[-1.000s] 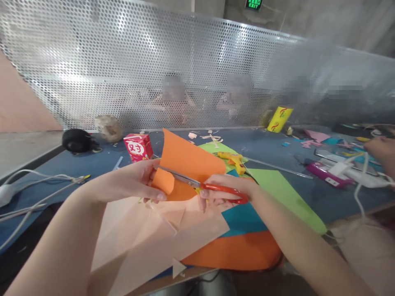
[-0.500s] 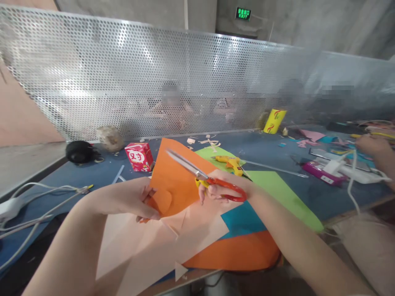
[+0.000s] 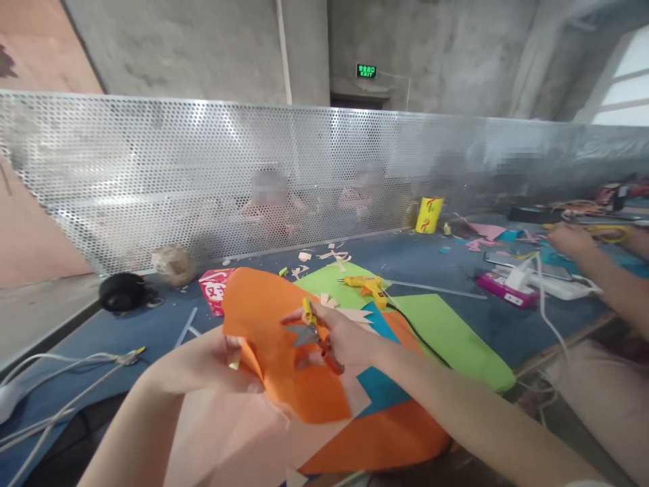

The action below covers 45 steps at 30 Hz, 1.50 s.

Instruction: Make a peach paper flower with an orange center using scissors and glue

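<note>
A sheet of orange paper [image 3: 268,304] is gripped at its left edge by my left hand [image 3: 223,362], its fingers partly hidden behind the sheet. My right hand [image 3: 349,331] holds scissors [image 3: 329,362] with yellow and red handles. The blades lie against the orange sheet, pointing left; I cannot tell whether they are cutting it. Beneath both hands is pale peach paper [image 3: 243,426]. Blue paper [image 3: 382,392] and another orange sheet [image 3: 385,439] lie under my right forearm. Light green paper [image 3: 451,331] spreads further right.
A yellow glue gun [image 3: 368,287] rests on green paper, its cord trailing right. A red and white box [image 3: 213,291] stands left, near a black round object [image 3: 122,292]. White cables [image 3: 65,365] cross the left side. Behind is a perforated metal screen [image 3: 177,176]; a co-worker's hand [image 3: 570,240] is at right.
The orange sheet has been turned and pulled nearer. My right hand has brought the scissors from above the paper down against it. The view has tilted up and shifted right.
</note>
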Each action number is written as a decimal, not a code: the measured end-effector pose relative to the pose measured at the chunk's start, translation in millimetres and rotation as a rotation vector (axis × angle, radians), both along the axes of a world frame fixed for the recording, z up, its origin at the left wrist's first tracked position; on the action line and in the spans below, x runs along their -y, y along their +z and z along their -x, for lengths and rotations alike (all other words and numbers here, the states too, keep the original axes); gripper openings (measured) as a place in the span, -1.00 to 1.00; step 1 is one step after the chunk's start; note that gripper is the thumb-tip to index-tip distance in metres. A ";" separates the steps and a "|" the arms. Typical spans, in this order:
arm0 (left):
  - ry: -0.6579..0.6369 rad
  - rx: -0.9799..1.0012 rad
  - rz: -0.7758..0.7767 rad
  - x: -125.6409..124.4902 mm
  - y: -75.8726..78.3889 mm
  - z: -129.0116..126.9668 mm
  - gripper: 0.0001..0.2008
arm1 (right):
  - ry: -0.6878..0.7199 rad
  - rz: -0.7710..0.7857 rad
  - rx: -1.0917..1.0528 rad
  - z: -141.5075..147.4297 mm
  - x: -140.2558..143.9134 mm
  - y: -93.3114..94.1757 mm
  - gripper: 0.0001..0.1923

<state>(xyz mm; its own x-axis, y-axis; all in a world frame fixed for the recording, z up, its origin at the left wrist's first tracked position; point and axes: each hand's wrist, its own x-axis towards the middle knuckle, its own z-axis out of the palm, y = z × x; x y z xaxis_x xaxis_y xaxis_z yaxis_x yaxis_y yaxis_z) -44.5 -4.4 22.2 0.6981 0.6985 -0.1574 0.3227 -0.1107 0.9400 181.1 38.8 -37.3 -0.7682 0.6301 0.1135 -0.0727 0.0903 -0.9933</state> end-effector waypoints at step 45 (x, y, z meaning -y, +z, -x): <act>-0.282 -0.238 0.302 1.8 -6.6 -30.6 -0.77 | -1.106 -1.136 0.190 44.8 -151.8 69.6 -0.82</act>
<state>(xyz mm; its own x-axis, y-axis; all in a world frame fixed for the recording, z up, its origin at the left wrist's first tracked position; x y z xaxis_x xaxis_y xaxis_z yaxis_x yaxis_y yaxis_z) -14.0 -6.2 15.6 0.7738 0.3852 -0.5029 0.5299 0.0414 0.8471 136.3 190.7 32.3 -0.0685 0.5202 0.8513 0.6389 0.6782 -0.3631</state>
